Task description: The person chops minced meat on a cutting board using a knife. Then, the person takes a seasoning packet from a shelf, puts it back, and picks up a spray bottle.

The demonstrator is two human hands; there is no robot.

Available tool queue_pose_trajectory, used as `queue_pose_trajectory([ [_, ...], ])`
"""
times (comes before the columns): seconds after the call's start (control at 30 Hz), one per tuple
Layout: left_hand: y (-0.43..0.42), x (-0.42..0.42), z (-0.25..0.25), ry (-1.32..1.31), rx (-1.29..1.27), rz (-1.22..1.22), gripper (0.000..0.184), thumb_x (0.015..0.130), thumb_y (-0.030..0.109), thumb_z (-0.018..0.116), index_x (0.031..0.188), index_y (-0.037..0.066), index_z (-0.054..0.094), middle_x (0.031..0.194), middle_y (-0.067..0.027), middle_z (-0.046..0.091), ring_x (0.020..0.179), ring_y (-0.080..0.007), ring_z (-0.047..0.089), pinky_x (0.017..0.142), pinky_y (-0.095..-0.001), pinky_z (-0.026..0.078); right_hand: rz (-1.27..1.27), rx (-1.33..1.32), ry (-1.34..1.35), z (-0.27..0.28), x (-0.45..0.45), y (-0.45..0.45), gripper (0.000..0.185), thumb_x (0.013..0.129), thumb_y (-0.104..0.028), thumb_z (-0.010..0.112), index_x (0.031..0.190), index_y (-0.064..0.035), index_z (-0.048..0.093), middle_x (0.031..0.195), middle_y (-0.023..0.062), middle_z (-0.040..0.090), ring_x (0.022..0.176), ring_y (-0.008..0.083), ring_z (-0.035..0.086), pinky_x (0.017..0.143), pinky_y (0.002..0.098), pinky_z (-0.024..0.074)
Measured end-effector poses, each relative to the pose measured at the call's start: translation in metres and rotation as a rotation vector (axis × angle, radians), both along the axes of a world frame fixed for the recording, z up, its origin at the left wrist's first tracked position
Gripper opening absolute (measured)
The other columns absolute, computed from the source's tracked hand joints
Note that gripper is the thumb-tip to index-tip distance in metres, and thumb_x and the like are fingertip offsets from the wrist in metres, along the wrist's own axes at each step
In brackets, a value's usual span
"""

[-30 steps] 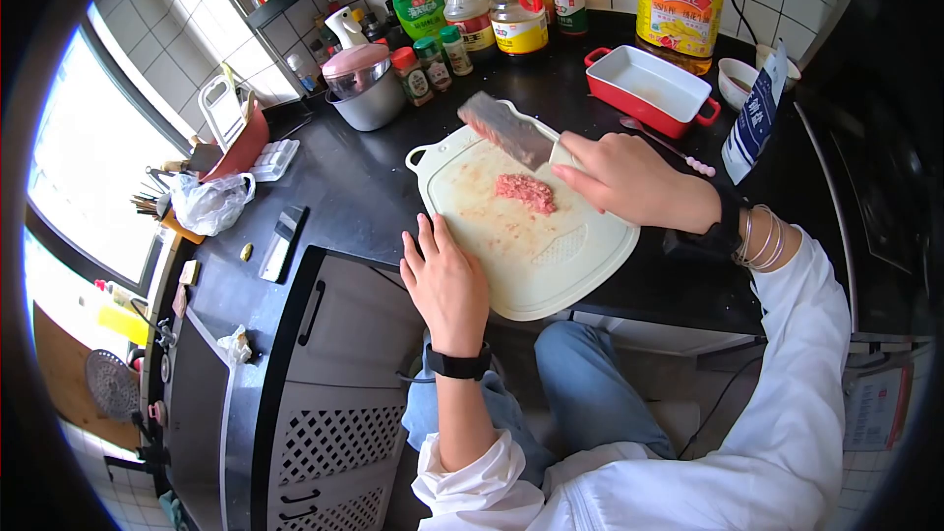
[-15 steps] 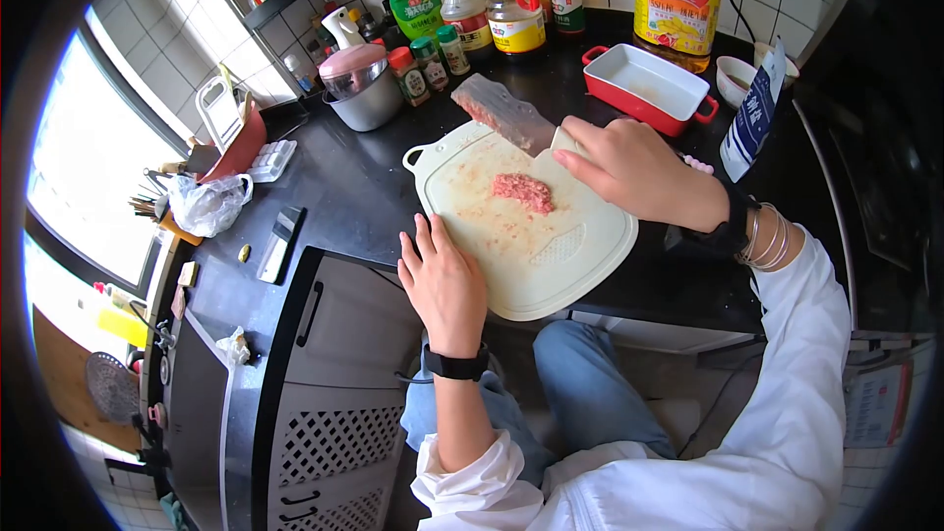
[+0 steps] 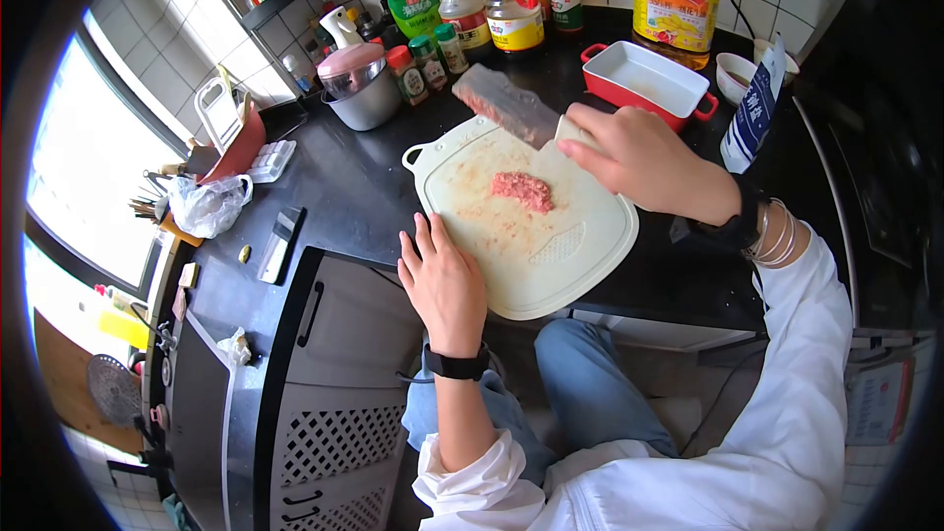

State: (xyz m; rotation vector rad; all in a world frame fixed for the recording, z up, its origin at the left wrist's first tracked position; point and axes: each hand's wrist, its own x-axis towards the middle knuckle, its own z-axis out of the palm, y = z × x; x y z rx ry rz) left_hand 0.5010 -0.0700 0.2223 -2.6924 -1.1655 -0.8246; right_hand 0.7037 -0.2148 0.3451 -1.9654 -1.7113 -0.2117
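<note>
My right hand is wrapped round the pale handle of a cleaver, raised over the far part of the cutting board. Bits of meat cling to its broad blade. A small heap of minced meat lies in the middle of the cream cutting board, with smears and crumbs of meat around it. My left hand rests flat on the board's near left edge, fingers stretched out and holding nothing.
Behind the board stand a red baking dish, a large oil bottle, several spice jars and sauce bottles. A pot with a pink-topped chopper sits at back left. Leftward lie a phone and a plastic bag.
My right hand has shifted slightly to the right with the cleaver, and the blade's angle has changed a little. My left hand and the minced meat have stayed in place.
</note>
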Motion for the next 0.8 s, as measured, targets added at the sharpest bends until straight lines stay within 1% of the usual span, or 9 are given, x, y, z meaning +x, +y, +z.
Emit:
queue_pose_trajectory([
  [0.07, -0.001, 0.0, 0.003, 0.01, -0.002, 0.001, 0.044, 0.094, 0.012, 0.046, 0.137, 0.002, 0.046, 0.141, -0.0181, 0.048, 0.132, -0.0383, 0.043, 0.108, -0.0469, 0.034, 0.028, 0.033, 0.002, 0.004, -0.001, -0.002, 0.023, 0.096, -0.023, 0.052, 0.09, -0.0013, 0.052, 0.058, 0.0169, 0.057, 0.055, 0.0333, 0.061, 0.051, 0.0423, 0.0451],
  [0.17, -0.001, 0.0, 0.003, 0.005, 0.005, -0.003, 0.044, 0.094, 0.012, 0.046, 0.136, 0.001, 0.046, 0.141, -0.0186, 0.048, 0.131, -0.0384, 0.043, 0.108, -0.047, 0.034, -0.023, -0.232, -0.131, -0.021, 0.002, 0.005, 0.029, 0.095, -0.03, 0.054, 0.097, -0.0014, 0.057, 0.066, 0.0211, 0.061, 0.068, 0.0402, 0.064, 0.061, 0.0497, 0.0511],
  [0.2, -0.001, 0.0, 0.003, 0.005, 0.007, -0.002, 0.044, 0.094, 0.012, 0.046, 0.136, 0.001, 0.046, 0.141, -0.0187, 0.048, 0.131, -0.0385, 0.044, 0.107, -0.047, 0.035, 0.006, -0.303, -0.08, -0.028, 0.002, 0.006, 0.028, 0.094, -0.029, 0.054, 0.095, -0.0011, 0.058, 0.067, 0.0209, 0.063, 0.07, 0.0397, 0.065, 0.061, 0.0501, 0.0514],
  [0.3, 0.0, 0.0, 0.003, 0.008, 0.015, -0.002, 0.043, 0.094, 0.011, 0.047, 0.136, 0.001, 0.047, 0.141, -0.019, 0.049, 0.13, -0.0386, 0.044, 0.107, -0.0472, 0.035, 0.028, -0.303, -0.065, -0.028, -0.003, 0.007, 0.028, 0.094, -0.028, 0.053, 0.093, -0.001, 0.059, 0.068, 0.0209, 0.064, 0.069, 0.0392, 0.066, 0.061, 0.0503, 0.0516],
  [0.4, -0.001, 0.0, 0.002, 0.005, 0.011, -0.003, 0.043, 0.094, 0.011, 0.046, 0.135, 0.001, 0.047, 0.141, -0.0191, 0.049, 0.13, -0.0384, 0.045, 0.107, -0.0472, 0.035, -0.035, -0.108, -0.07, -0.009, -0.004, 0.0, 0.024, 0.093, -0.025, 0.056, 0.092, -0.002, 0.053, 0.059, 0.021, 0.056, 0.058, 0.0409, 0.059, 0.054, 0.0509, 0.0456],
  [0.5, 0.0, 0.0, 0.003, 0.011, 0.01, -0.001, 0.045, 0.092, 0.012, 0.048, 0.135, 0.001, 0.047, 0.141, -0.0182, 0.049, 0.131, -0.0378, 0.044, 0.107, -0.047, 0.035, -0.026, 0.038, -0.067, 0.005, -0.007, -0.007, 0.024, 0.093, -0.025, 0.056, 0.094, -0.0019, 0.053, 0.059, 0.0206, 0.056, 0.057, 0.0406, 0.059, 0.053, 0.0508, 0.0453],
  [0.6, 0.001, 0.001, 0.0, 0.015, 0.015, -0.002, 0.049, 0.089, 0.012, 0.052, 0.136, 0.001, 0.047, 0.142, -0.0163, 0.048, 0.132, -0.0369, 0.042, 0.107, -0.0468, 0.035, -0.048, -0.144, -0.126, -0.01, -0.008, -0.005, 0.024, 0.093, -0.025, 0.056, 0.092, -0.0012, 0.054, 0.058, 0.0197, 0.056, 0.057, 0.0399, 0.059, 0.053, 0.0494, 0.0459],
  [0.7, 0.002, 0.0, -0.001, 0.006, 0.016, -0.004, 0.048, 0.089, 0.012, 0.051, 0.136, 0.001, 0.048, 0.142, -0.016, 0.048, 0.132, -0.0372, 0.042, 0.107, -0.0471, 0.035, 0.057, -0.266, -0.162, -0.042, 0.004, 0.002, 0.024, 0.093, -0.025, 0.056, 0.09, -0.0007, 0.055, 0.059, 0.0191, 0.057, 0.057, 0.0391, 0.06, 0.053, 0.0486, 0.0468],
  [0.8, 0.001, 0.001, -0.001, 0.007, 0.003, 0.0, 0.046, 0.091, 0.012, 0.049, 0.135, 0.001, 0.048, 0.142, -0.0165, 0.048, 0.132, -0.0374, 0.043, 0.108, -0.0471, 0.035, -0.019, -0.168, -0.095, -0.019, -0.003, -0.002, 0.025, 0.093, -0.025, 0.056, 0.087, -0.0008, 0.055, 0.06, 0.0207, 0.057, 0.06, 0.0402, 0.06, 0.055, 0.049, 0.0473],
])
